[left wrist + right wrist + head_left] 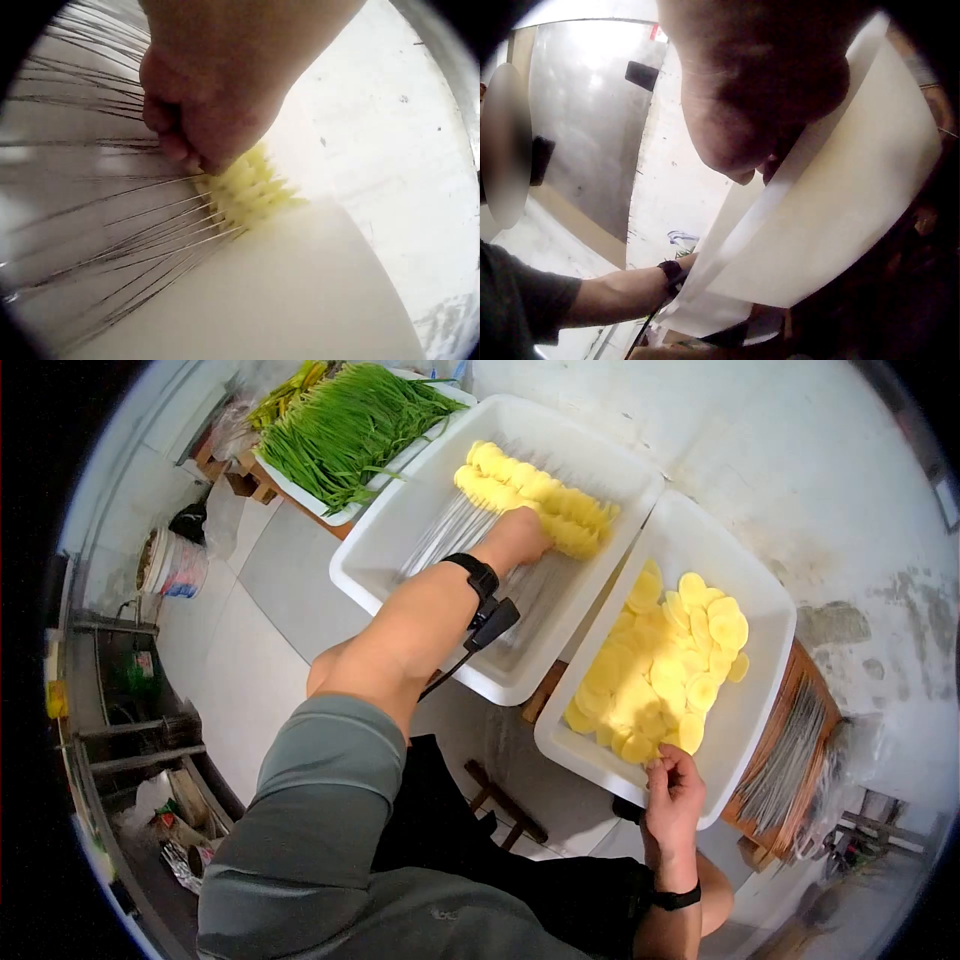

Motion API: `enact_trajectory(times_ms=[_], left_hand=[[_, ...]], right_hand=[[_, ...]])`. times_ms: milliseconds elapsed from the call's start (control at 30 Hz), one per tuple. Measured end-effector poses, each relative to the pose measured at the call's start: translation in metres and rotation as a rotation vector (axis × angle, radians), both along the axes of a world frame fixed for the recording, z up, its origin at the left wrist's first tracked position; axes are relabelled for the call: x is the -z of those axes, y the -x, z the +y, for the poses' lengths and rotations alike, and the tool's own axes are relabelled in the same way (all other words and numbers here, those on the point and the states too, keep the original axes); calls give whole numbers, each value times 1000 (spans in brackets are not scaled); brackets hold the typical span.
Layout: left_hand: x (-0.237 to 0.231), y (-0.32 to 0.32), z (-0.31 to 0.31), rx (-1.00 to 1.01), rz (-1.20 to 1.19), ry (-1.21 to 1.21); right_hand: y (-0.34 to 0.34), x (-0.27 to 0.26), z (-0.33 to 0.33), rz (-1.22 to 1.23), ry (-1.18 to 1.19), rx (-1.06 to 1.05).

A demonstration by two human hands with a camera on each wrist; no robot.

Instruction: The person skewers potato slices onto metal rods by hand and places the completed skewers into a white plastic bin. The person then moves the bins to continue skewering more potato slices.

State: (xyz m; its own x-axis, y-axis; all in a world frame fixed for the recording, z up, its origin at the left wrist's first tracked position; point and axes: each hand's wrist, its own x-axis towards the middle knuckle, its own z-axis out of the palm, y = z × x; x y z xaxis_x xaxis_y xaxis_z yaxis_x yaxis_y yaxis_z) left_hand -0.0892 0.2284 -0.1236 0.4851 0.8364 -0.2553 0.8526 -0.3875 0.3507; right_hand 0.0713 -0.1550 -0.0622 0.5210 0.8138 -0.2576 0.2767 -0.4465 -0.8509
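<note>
In the head view my left hand (520, 536) is down in the left white tub (365, 575), beside a row of skewered yellow slices (540, 490) that look like potato. Its fingers curl round thin skewers (150, 221) at the near side of the slices, as the left wrist view also shows. My right hand (675, 800) is at the near end of the right white tub (755, 690), where loose potato slices (690, 660) lie heaped. Thumb and forefinger pinch a slice at the pile's near edge. The right wrist view hides those fingertips behind the hand.
A white tray of green stalks (350, 435) stands at the far left. Bare skewers (790, 760) lie on a wooden board to the right of the tubs. A bucket (172, 563) sits on the tiled floor at left. A wall (780, 430) rises behind the tubs.
</note>
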Motion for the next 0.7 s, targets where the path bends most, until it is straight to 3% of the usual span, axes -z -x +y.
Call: enact_trajectory(times_ms=[100, 333, 433, 500, 533, 600, 633, 700], left_hand=[[16, 6, 2, -19, -115, -92], [25, 10, 0, 104, -91, -217], [22, 9, -4, 56, -173, -242], [29, 7, -1, -207, -289, -126], [45, 7, 6, -206, -290, -129], [76, 9, 24, -18, -197, -223], [48, 9, 17, -15, -200, -230], [-1, 13, 3, -6, -26, 44]], right_hand=[[0, 2, 0, -11, -4, 1], [0, 1, 1, 4, -14, 21], [-2, 1, 0, -35, -32, 4], [-1, -1, 0, -23, -16, 15], [-1, 0, -1, -23, -19, 17], [-3, 2, -2, -31, -30, 3], [-3, 0, -1, -34, -36, 5], [-2, -3, 2, 24, -65, 54]])
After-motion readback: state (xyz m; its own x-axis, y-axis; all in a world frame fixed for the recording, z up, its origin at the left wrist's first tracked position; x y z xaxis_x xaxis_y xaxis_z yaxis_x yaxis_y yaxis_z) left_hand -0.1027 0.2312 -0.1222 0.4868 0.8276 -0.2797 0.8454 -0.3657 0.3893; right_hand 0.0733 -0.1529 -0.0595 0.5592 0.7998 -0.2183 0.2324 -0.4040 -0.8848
